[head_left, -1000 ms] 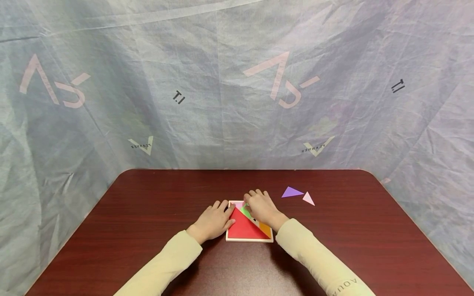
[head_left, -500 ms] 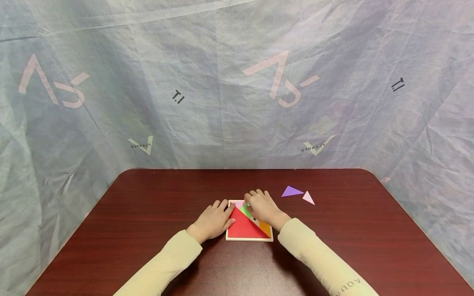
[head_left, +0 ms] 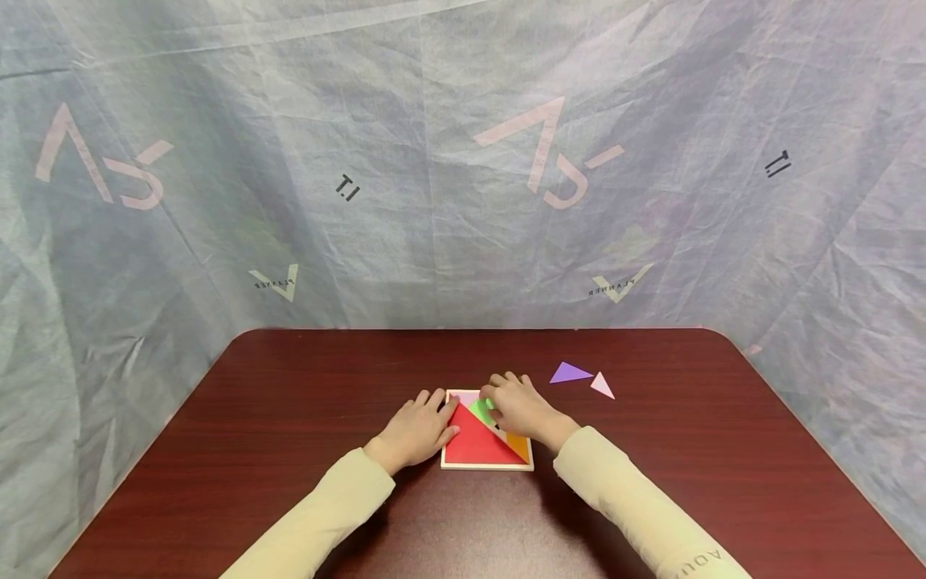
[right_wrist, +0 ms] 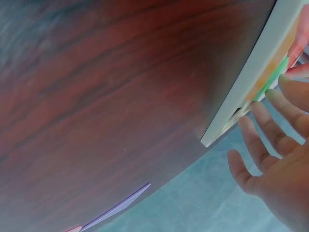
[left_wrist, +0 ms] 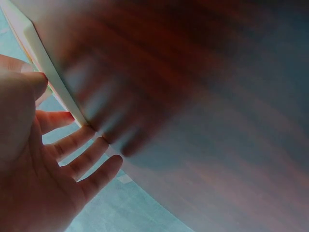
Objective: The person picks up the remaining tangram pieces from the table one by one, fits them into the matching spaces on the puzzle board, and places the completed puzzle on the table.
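Note:
A square wooden tray (head_left: 486, 466) lies on the dark red table (head_left: 289, 418). It holds a large red triangle (head_left: 473, 446), a green piece (head_left: 481, 412), an orange piece (head_left: 518, 445) and a pale pink piece (head_left: 466, 397). My left hand (head_left: 432, 408) rests flat against the tray's left edge, fingers straight. In the left wrist view the left hand (left_wrist: 72, 154) is spread beside the tray's rim (left_wrist: 48, 67). My right hand (head_left: 504, 396) lies over the tray's far right part, fingertips touching the green piece. In the right wrist view its fingers (right_wrist: 260, 140) are extended.
A purple triangle (head_left: 569, 373) and a small pink triangle (head_left: 602, 387) lie loose on the table to the right of the tray. The purple one (right_wrist: 116, 209) also shows in the right wrist view. A creased grey sheet (head_left: 463, 161) hangs behind the table.
My right hand has shifted slightly to the right over the tray, and more of the green piece shows. The left hand has stayed put.

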`<state>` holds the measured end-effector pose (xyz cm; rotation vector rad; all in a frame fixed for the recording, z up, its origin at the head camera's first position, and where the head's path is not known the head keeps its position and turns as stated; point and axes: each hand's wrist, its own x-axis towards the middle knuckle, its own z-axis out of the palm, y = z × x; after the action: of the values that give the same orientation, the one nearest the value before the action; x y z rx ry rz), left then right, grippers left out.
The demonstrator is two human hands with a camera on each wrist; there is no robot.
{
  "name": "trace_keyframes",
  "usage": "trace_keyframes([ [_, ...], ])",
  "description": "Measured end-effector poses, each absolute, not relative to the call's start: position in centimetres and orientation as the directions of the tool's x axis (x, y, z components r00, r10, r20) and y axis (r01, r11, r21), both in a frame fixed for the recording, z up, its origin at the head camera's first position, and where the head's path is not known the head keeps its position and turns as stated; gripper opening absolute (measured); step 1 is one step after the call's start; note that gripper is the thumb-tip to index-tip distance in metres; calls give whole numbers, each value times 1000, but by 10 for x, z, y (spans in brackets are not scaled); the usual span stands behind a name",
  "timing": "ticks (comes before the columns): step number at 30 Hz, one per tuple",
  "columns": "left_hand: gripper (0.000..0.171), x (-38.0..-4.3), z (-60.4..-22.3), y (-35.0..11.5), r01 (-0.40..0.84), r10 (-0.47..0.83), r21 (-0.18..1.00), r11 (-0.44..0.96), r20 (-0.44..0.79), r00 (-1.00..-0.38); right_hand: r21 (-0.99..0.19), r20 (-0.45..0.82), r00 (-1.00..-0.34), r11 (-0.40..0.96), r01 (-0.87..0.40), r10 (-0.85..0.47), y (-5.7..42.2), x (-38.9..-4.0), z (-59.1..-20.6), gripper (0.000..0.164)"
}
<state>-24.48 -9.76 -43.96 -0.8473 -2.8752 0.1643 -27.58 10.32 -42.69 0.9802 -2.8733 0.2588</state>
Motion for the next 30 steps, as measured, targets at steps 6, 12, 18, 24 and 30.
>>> trace_keyframes([
  [6, 49, -245, -440, -97, 529, 545, -150, 835, 108, -831, -154, 103, -783, 768, -621, -613, 107, -276, -425, 27],
  [12, 49, -246, -440, -97, 529, 545, -145, 836, 105, -832, -162, 100, -776, 759, -631, -623, 108, -276, -425, 28],
  [18, 49, -246, -441, -97, 528, 543, -141, 837, 104, -833, -155, 114, -769, 753, -639, -629, 107, -276, -425, 27],
  [24, 49, -247, -442, -97, 527, 543, -149, 837, 110, -832, -157, 114, -770, 754, -638, -628, 107, -275, -425, 28],
  [30, 49, -247, -443, -97, 528, 546, -153, 836, 120, -829, -164, 115, -771, 754, -636, -626, 107, -275, -425, 28],
])
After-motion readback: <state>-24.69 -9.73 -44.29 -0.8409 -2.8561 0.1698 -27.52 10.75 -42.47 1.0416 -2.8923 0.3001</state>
